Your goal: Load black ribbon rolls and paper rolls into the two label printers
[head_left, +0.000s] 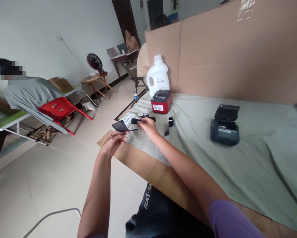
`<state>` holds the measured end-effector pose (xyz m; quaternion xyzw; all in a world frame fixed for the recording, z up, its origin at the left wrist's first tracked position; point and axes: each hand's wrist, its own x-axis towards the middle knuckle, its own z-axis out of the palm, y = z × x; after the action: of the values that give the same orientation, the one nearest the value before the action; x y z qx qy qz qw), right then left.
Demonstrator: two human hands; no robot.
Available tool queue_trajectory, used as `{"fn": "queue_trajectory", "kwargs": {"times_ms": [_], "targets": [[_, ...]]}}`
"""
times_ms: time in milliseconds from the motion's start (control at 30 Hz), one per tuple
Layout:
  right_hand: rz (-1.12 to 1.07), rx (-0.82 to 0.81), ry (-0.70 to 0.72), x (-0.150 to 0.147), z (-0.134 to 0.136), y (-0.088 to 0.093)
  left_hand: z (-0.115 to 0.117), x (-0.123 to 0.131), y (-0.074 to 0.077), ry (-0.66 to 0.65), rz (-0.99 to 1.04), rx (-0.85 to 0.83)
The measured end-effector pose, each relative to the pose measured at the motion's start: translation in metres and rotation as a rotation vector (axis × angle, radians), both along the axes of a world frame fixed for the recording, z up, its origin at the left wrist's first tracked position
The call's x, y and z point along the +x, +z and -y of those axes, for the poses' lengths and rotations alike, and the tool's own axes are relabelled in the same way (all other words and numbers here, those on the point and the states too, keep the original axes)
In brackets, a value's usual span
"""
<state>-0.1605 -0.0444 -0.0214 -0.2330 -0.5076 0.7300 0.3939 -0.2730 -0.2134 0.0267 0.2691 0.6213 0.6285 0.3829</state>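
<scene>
My left hand [115,142] is at the near left corner of the cloth-covered table, its thumb and fingers pinching the edge of a black sheet-like strip [121,126]. Just to the right, my right hand [148,127] pinches a small dark band-like piece [135,121]; whether the two dark pieces are joined I cannot tell. Behind them lies a white printed packet [128,117], partly covered. Close by stands a small white-cored roll [145,114], partly hidden by my right hand. Farther right, a black roll on a white core [171,121] trails a loose dark tail [167,131].
A red and black box-shaped device [161,101] stands before a white jug [158,77]. On the right sits a dark device with its lid raised [225,130]. Cardboard [225,56] walls the back. A person sits at left, another farther back; a red chair [61,110] is left.
</scene>
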Motion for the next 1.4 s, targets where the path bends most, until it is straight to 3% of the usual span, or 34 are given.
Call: {"fn": "queue_trajectory", "kwargs": {"times_ms": [100, 200, 400, 633, 800, 967, 1100, 1200, 1300, 1400], "targets": [[0.018, -0.013, -0.017, 0.004, -0.007, 0.003, -0.006, 0.005, -0.006, -0.054, -0.192, -0.005], [0.033, -0.038, -0.008, 0.005, -0.008, 0.002, -0.016, 0.008, -0.009, -0.013, -0.395, 0.056], [0.034, -0.08, 0.077, 0.004, 0.002, -0.003, -0.037, 0.008, -0.026, 0.015, -0.603, 0.176], [-0.059, -0.077, 0.157, 0.004, 0.007, -0.008, -0.053, 0.017, -0.042, 0.208, -0.508, 0.339], [-0.086, 0.004, 0.179, 0.004, 0.007, -0.01, -0.06, 0.022, -0.052, 0.253, -0.441, 0.309], [-0.08, 0.143, 0.126, 0.008, 0.007, -0.011, -0.062, 0.022, -0.06, 0.271, -0.395, 0.252], [-0.037, 0.368, 0.105, 0.011, 0.003, -0.013, -0.062, 0.02, -0.062, 0.23, -0.42, 0.276], [0.051, 0.489, 0.102, 0.011, -0.003, -0.018, -0.062, 0.016, -0.064, 0.301, -0.457, 0.259], [0.083, 0.486, 0.055, 0.011, -0.008, -0.019, -0.061, 0.012, -0.067, 0.39, -0.508, 0.177], [0.048, 0.483, -0.098, 0.015, -0.006, -0.014, -0.06, 0.013, -0.068, 0.463, -0.569, 0.087]]}}
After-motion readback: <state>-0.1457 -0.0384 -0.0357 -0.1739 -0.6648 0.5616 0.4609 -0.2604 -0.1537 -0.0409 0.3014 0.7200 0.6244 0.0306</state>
